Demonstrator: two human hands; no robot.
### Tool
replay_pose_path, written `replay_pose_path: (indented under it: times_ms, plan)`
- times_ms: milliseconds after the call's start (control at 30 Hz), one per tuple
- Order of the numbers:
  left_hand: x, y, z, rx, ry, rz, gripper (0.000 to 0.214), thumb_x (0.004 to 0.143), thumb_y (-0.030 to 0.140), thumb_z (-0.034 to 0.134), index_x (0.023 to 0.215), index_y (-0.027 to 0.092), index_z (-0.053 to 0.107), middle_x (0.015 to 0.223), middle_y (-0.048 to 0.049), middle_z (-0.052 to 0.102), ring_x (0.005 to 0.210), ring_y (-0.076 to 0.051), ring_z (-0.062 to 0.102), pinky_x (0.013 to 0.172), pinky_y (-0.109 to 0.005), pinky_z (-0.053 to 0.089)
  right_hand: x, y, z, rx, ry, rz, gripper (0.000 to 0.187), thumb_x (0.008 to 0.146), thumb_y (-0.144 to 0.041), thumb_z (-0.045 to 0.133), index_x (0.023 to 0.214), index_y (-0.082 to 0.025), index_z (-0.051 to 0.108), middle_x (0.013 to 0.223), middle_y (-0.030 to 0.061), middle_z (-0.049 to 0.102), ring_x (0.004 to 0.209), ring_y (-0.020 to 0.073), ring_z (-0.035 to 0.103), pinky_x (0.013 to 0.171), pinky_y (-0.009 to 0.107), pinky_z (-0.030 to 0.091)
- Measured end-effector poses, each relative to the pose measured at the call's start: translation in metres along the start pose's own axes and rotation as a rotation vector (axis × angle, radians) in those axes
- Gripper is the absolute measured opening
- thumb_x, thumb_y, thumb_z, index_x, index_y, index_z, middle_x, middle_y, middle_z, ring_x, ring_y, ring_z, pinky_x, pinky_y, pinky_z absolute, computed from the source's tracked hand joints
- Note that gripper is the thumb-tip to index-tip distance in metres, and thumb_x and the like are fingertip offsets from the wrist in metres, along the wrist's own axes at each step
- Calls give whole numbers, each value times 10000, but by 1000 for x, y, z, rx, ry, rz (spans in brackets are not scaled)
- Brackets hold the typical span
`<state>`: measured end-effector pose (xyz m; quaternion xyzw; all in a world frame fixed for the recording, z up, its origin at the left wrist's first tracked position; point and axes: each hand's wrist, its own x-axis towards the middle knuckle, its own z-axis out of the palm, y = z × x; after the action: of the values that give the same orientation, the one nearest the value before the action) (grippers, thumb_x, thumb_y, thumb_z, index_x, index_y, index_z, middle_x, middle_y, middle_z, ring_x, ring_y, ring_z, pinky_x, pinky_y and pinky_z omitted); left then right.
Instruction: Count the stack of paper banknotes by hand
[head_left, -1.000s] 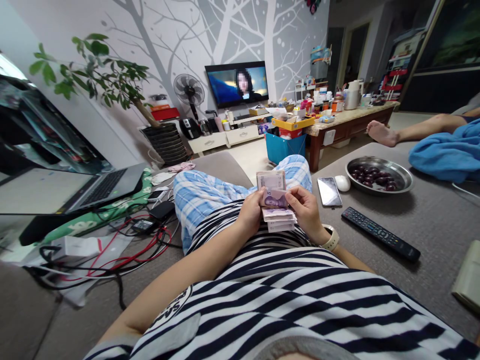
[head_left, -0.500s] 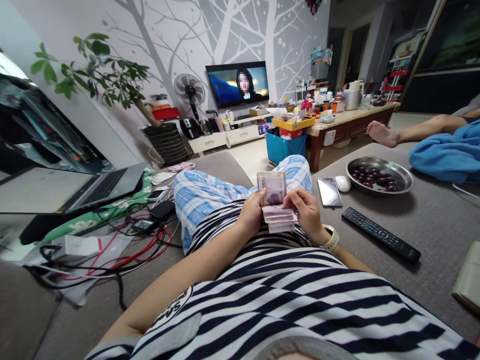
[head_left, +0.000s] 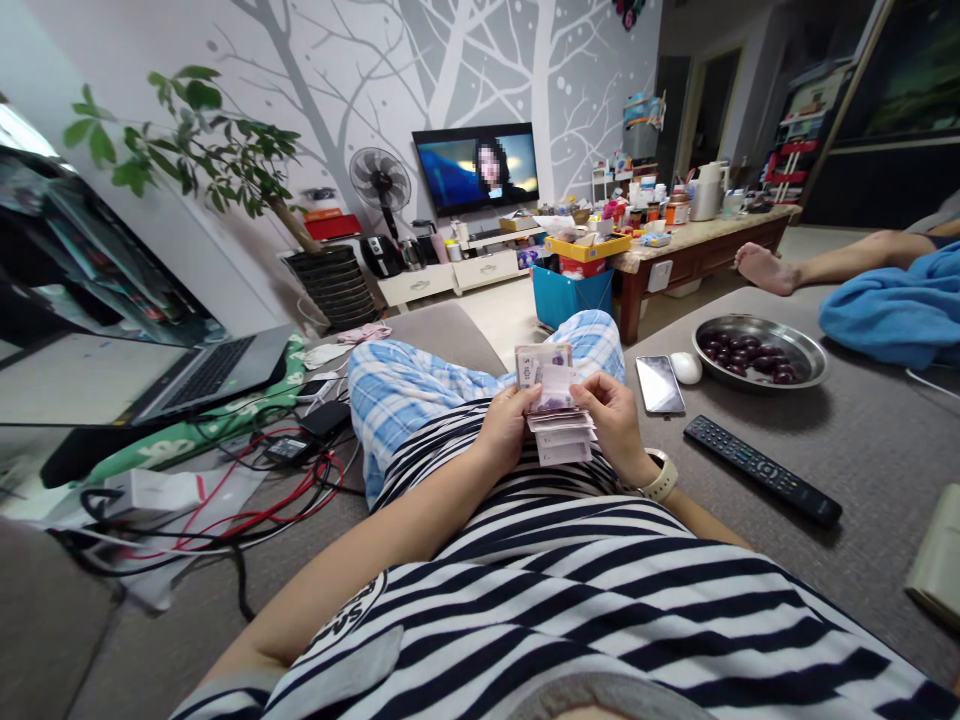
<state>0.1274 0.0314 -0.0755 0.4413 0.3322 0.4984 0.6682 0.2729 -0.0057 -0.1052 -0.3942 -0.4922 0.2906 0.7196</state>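
Note:
A stack of purplish banknotes is held upright over my lap. My left hand grips it at the left edge, thumb lying across the front. Several notes fan downward below the thumb, their lower ends hanging in front of my striped shirt. At the right edge, my right hand pinches one note between thumb and fingertips, the note partly raised from the stack. A pale watch sits on my right wrist. The fingers behind the notes are hidden.
On the right of the couch lie a phone, a white mouse, a remote control and a metal bowl of dark fruit. Another person's leg stretches beyond. Leftward are a laptop and tangled cables.
My right thumb and fingertips have moved slightly up, and a note now stands bent in front of the stack. More of the fanned lower notes overlap. My left hand stays nearly in place.

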Motion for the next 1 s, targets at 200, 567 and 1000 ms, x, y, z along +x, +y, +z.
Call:
replay_pose_path:
  times_ms: [200,567,1000]
  plan:
    - [1,-1,0,-3,-5,-6,284,594,249,825,845,136,753,792,-65,777,731,-208,697,798,-335,545,4,5,-2,-50,5,5,476,862,-614,701,647,-224,533,603,-36,507,605,140,451,617,299,386]
    - [4,-3,-1,19,-11,0,218,614,248,803,805,158,752,789,-53,770,758,-214,699,821,-340,546,3,6,-1,-45,-7,18,418,859,-566,705,676,-227,542,616,-38,507,601,141,443,588,292,366]
    - [7,-3,-1,32,1,36,148,752,346,764,733,199,753,701,-29,723,703,-221,655,754,-345,559,-1,1,-1,15,-27,-31,379,870,-517,711,690,-227,548,615,-47,468,576,130,391,570,289,356]
